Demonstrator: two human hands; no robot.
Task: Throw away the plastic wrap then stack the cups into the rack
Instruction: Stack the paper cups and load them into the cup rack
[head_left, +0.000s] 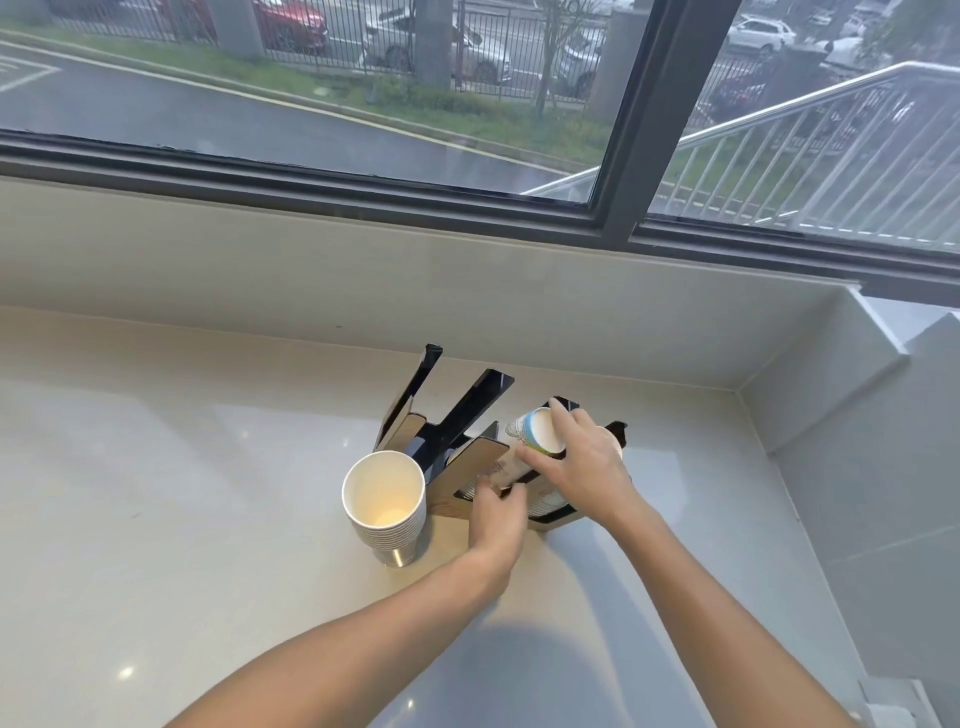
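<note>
A stack of paper cups (535, 434) with a blue and green band near the rim is lying tilted in the right-hand slot of a black and wood-grain cup rack (470, 457) on a pale countertop (182, 493), its open mouth facing up and toward the camera. The person's right hand (584, 465) is gripping the top of that stack, fingers curled over the rim and thumb pressing against its near side. The left hand (496, 519) is reaching in at the rack's near end, its fingers bent and closing on the lower part of the stack; the exact contact is hidden behind the rack's wooden panel. Just left of the rack, touching or nearly touching it, a second stack of white paper cups (384, 501) is standing upright in a round metal holder (397, 556). Behind the counter, a dark-framed window (649, 130) is looking out on a wet road, parked cars and a metal stair railing.
</note>
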